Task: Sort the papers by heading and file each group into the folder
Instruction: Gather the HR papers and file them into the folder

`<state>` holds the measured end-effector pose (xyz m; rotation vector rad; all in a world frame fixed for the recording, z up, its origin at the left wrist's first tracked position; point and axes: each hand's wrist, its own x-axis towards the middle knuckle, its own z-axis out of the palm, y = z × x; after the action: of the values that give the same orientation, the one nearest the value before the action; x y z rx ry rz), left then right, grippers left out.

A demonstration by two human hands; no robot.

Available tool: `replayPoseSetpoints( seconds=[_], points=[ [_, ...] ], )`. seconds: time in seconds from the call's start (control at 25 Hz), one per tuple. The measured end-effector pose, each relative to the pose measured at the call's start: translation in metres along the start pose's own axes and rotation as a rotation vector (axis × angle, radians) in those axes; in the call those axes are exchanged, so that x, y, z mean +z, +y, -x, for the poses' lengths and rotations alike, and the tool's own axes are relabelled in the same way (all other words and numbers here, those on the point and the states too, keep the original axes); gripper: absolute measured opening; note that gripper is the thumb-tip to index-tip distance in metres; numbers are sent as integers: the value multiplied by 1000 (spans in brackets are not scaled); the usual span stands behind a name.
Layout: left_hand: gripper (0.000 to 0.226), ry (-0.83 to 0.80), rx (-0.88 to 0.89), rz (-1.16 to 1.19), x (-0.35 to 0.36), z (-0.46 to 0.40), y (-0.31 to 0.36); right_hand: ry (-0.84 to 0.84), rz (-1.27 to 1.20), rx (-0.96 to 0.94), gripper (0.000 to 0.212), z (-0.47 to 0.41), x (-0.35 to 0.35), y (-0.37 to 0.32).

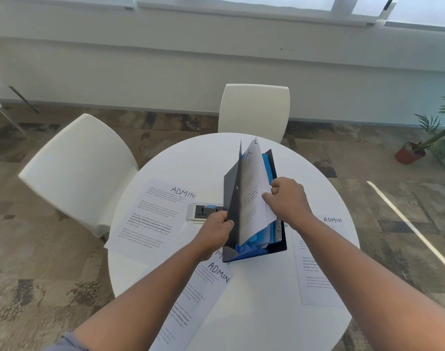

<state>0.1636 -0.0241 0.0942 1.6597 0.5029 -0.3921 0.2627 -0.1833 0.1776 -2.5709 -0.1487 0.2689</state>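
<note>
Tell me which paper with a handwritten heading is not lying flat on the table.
The HR sheet. It stands raised inside the open folder, held by the right hand, while the ADMIN sheets lie flat on the table.

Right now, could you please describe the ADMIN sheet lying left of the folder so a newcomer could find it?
On the round white table, look left of the upright dark folder. The white printed ADMIN sheet lies flat there beside the socket panel, fully uncovered.

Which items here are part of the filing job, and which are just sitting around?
Job: folder, HR sheet, ADMIN sheets at left, front and right, left hand, right hand.

Lying about: socket, chairs, plant, table.
</note>
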Motion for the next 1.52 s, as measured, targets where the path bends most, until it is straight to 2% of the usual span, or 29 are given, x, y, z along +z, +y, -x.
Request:
replayPoseSetpoints(
  seconds=[0.32, 0.48, 0.72, 1.04, 1.16, 1.24, 1.36, 1.52],
  points=[
    [27, 5, -15, 1, -1, 3, 2, -67, -69, 50, 23, 6, 7, 8],
    [27, 16, -7, -10, 0, 1, 0, -72, 18, 69, 18, 5, 22, 4],
    [28, 6, 12, 41, -3, -5, -6, -73, 191, 0, 30, 22, 50, -6],
    [26, 8, 17, 65, -4, -8, -9, 72, 151, -103, 19, 24, 61, -7],
    [26, 5, 12, 52, -5, -8, -11, 68, 94, -114, 26, 21, 63, -3],
    [27, -4, 15, 35, -5, -6, -11, 36, 51, -72, 38, 17, 64, 0],
    [26, 0, 29, -7, -6, -1, -10, 26, -31, 2, 44, 11, 62, 1],
    [25, -3, 25, -20, -4, 3, -10, 77, -49, 72, 22, 5, 57, 0]
  ],
)
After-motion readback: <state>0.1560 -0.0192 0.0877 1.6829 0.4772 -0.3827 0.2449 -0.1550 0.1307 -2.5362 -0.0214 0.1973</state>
